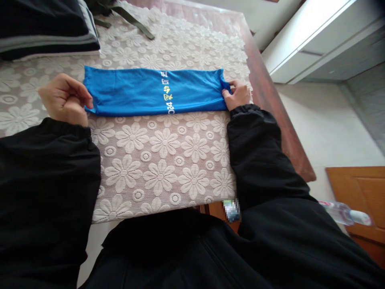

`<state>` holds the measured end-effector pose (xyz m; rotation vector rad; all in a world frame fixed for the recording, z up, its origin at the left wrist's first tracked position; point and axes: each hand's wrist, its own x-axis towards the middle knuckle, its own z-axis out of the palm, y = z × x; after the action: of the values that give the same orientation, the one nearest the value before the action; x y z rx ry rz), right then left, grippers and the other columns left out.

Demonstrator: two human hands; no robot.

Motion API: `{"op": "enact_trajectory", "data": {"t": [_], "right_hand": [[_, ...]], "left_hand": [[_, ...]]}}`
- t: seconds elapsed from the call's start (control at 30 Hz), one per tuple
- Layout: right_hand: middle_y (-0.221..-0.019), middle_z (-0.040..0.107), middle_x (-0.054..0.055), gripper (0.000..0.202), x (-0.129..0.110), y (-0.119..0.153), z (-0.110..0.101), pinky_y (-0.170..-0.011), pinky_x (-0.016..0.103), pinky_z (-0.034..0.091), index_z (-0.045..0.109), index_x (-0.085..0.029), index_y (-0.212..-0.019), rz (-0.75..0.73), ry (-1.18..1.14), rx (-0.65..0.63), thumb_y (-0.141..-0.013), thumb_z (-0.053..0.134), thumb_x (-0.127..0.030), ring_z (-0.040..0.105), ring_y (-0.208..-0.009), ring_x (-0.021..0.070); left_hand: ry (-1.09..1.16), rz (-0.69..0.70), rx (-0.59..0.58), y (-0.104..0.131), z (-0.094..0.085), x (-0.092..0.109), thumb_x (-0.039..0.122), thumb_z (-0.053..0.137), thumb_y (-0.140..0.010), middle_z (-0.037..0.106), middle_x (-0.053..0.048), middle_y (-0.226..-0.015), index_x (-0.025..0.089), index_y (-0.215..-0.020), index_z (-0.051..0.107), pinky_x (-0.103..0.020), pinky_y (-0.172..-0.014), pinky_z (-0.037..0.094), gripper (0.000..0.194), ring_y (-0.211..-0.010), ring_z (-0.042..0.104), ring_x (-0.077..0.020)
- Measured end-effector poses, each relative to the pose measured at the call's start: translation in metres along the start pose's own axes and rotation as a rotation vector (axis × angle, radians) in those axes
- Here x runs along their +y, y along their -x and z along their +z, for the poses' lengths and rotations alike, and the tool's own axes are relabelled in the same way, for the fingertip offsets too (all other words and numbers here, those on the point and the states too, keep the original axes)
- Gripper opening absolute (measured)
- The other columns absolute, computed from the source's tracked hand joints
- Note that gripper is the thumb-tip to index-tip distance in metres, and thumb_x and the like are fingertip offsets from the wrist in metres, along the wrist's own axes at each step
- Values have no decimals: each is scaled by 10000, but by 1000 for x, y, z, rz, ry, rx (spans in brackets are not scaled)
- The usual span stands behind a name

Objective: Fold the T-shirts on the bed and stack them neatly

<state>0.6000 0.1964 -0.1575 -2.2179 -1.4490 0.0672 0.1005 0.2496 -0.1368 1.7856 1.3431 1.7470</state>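
A blue shirt, folded into a long flat strip, lies across the tablecloth. White and yellow lettering runs across its middle. My left hand is closed on the strip's left end, thumb and fingers pinching the lower corner. At the opposite end, my right hand grips the edge, and the cloth bunches up around the thumb. The strip looks fairly straight between both hands, with slight wrinkles near the right end.
A pale floral lace tablecloth covers the wooden table. Folded dark and grey clothes are stacked at the far left, beside a dark green strap. A clear bottle with a white cap is at right, below table level.
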Motion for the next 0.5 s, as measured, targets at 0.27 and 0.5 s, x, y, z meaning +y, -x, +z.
{"op": "enact_trajectory", "data": {"t": [0.27,0.5], "right_hand": [[-1178,794,111,308,-10,6,-4,-1141,620,552,728,-313,-1217,22,1,5,-929,660,-401,721,-1221,404],[-1193,800,91,345,-8,4,-3,-1158,603,545,725,-319,-1231,18,11,-1,-899,649,-372,723,-1222,389]], "left_hand": [[-59,99,-4,3,-5,-7,225,484,-611,467,7,-511,236,-485,553,-278,-582,461,144,-465,459,-123],[9,150,-65,5,-12,-5,263,483,-531,444,-17,-502,257,-507,550,-308,-519,276,71,-467,391,-137]]}}
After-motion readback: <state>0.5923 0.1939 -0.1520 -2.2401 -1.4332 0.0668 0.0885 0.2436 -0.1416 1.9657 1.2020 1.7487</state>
